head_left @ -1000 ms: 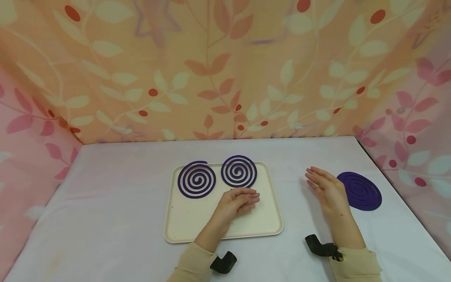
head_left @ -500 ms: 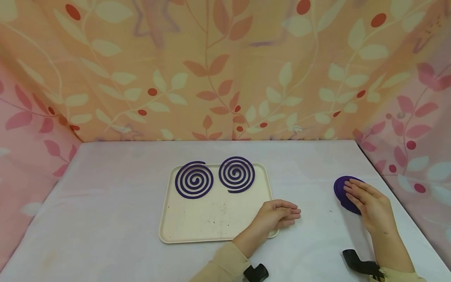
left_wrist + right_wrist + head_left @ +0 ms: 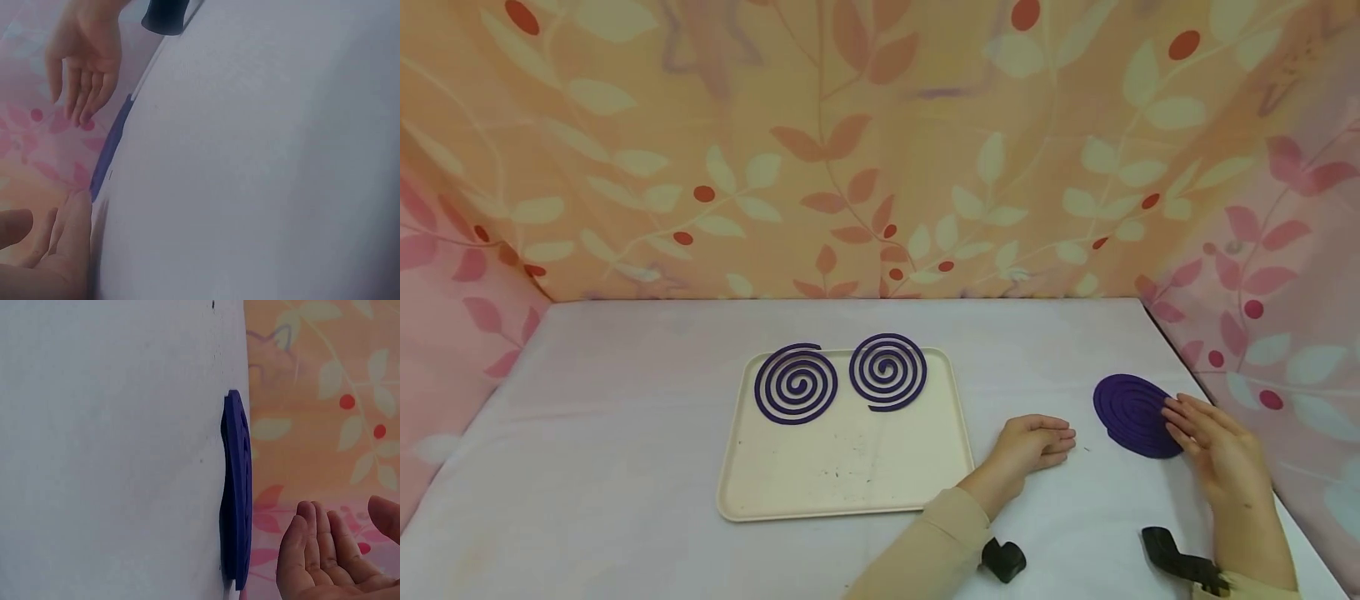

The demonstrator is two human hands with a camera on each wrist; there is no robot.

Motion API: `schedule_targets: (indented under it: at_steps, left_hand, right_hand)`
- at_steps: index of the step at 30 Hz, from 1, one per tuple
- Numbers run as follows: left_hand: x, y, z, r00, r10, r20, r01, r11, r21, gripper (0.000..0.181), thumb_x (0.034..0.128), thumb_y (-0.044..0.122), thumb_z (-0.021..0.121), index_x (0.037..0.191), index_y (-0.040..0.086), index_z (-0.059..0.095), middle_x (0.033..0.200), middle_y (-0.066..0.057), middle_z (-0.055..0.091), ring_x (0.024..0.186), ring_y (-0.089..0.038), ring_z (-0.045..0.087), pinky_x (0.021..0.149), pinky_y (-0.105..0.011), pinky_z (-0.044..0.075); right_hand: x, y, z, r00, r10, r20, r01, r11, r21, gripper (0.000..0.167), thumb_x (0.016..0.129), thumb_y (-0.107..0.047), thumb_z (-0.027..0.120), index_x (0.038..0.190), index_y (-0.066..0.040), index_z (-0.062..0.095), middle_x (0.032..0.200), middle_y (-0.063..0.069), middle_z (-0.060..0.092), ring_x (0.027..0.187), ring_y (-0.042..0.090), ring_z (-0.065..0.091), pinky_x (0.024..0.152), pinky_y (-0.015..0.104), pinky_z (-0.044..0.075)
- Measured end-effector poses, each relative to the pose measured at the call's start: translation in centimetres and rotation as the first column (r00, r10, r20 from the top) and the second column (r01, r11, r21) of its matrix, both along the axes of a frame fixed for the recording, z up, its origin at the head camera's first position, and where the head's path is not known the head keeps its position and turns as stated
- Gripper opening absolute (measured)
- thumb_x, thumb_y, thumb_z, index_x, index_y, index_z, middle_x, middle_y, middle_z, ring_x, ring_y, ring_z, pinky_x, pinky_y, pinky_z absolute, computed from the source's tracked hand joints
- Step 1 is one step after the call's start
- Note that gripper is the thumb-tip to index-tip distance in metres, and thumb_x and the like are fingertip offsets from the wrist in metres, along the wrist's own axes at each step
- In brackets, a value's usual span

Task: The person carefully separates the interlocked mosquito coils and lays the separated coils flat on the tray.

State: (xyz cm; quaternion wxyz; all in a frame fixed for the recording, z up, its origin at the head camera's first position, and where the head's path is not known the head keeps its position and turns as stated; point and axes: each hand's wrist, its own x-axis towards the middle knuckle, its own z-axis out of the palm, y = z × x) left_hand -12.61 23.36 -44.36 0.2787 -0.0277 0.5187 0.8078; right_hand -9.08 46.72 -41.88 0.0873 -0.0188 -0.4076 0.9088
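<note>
A tightly wound purple mosquito coil disc (image 3: pixel 1137 415) lies flat on the white table at the right. My right hand (image 3: pixel 1232 458) is over its right edge, fingers fairly straight; in the right wrist view a gap shows between the fingers and the disc (image 3: pixel 237 487). My left hand (image 3: pixel 1028 448) hovers between tray and disc, its fingers extended and holding nothing. On the cream tray (image 3: pixel 790 496) are two separate mosquito coils with open gaps between their turns: one at the back left (image 3: pixel 796 417), the other (image 3: pixel 887 407) beside it, both reaching over the tray's back rim.
Dark crumbs (image 3: pixel 837 474) are scattered on the tray. The white table (image 3: pixel 610 433) extends left of it. Patterned cloth (image 3: pixel 880 150) hangs behind and at both sides. A black curved piece (image 3: pixel 1003 561) is fixed at each wrist.
Both hands have moved right, the left one leaving the space over the tray. My right hand came over the disc, then shifted to its right edge, uncovering most of it.
</note>
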Motion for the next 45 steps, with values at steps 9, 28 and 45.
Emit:
schedule_targets:
  at_steps: [9, 28, 45]
  left_hand:
    - [-1.2, 2.9, -0.5, 0.997, 0.064, 0.033, -0.066, 0.995, 0.076, 0.025, 0.0874, -0.012, 0.049, 0.110, -0.014, 0.059, 0.107, -0.020, 0.064, 0.105, -0.032, 0.061, 0.090, -0.040, 0.050]
    - [-1.5, 4.4, -2.7, 0.993, -0.109, 0.034, 0.085, 0.903, 0.422, 0.044, 0.0922, -0.015, 0.037, 0.136, -0.018, 0.032, 0.140, -0.032, 0.036, 0.132, -0.042, 0.031, 0.110, -0.051, 0.023]
    - [-1.8, 4.0, -2.8, 0.993, -0.113, 0.024, 0.092, 0.899, 0.429, 0.045, 0.0927, -0.015, 0.034, 0.137, -0.018, 0.027, 0.141, -0.033, 0.033, 0.134, -0.042, 0.028, 0.109, -0.053, 0.022]
  right_hand:
    - [0.5, 2.5, -0.9, 0.995, -0.043, 0.087, 0.054, 0.991, -0.121, 0.032, 0.096, 0.010, 0.038, 0.095, 0.010, 0.069, 0.090, 0.022, 0.069, 0.083, 0.031, 0.069, 0.073, 0.036, 0.057]
    - [2.0, 5.1, -2.4, 0.986, -0.016, 0.163, 0.037, 0.991, -0.128, 0.036, 0.098, 0.006, 0.035, 0.091, 0.007, 0.071, 0.088, 0.019, 0.069, 0.084, 0.028, 0.069, 0.071, 0.035, 0.057]
    - [1.6, 4.9, -2.2, 0.957, -0.026, 0.289, 0.043, 0.998, -0.052, 0.034, 0.097, 0.002, 0.041, 0.088, 0.002, 0.074, 0.084, 0.013, 0.070, 0.078, 0.020, 0.068, 0.068, 0.028, 0.056]
